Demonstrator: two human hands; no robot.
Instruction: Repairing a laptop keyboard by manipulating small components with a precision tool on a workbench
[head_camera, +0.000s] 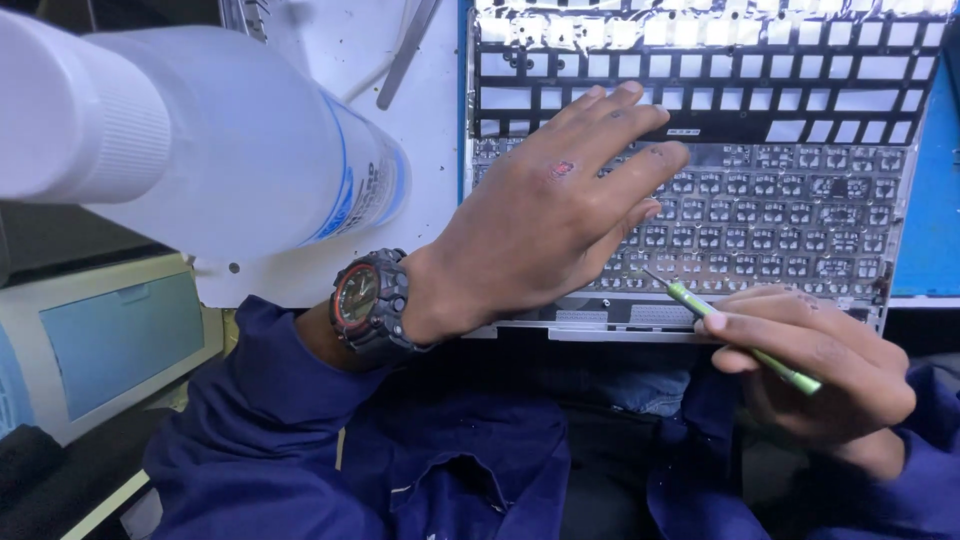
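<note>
My left hand (545, 215) lies flat, palm down, in the middle of the frame, fingers spread and pressed onto the bare keyboard (780, 215) of an opened laptop. It grips nothing; it just rests on the rows of small key mounts. On that wrist, lower centre-left, I wear a black watch (368, 300) with a red-ringed dial, and below it runs my dark blue sleeve (270, 420).

My right hand (815, 365) sits at the lower right, closed around a thin green screwdriver (740, 337). The fingers pinch its shaft, and its fine tip points up and to the left, ending at the bottom row of the keyboard, just beside my left thumb. Whether the tip actually touches the keyboard I cannot tell.

The keyboard fills the upper right of the frame. Above the exposed mounts, a black sheet (700, 95) with rectangular key-shaped cutouts is folded back toward the top edge, light showing through its holes. A blue mat (930, 210) shows at the right edge under the laptop.

At the upper left, very near the camera and blurred, a big white plastic bottle (230, 140) with a ribbed cap lies on its side. Behind it a pair of metal tweezers (408, 55) rests on the white surface (420, 150).
</note>
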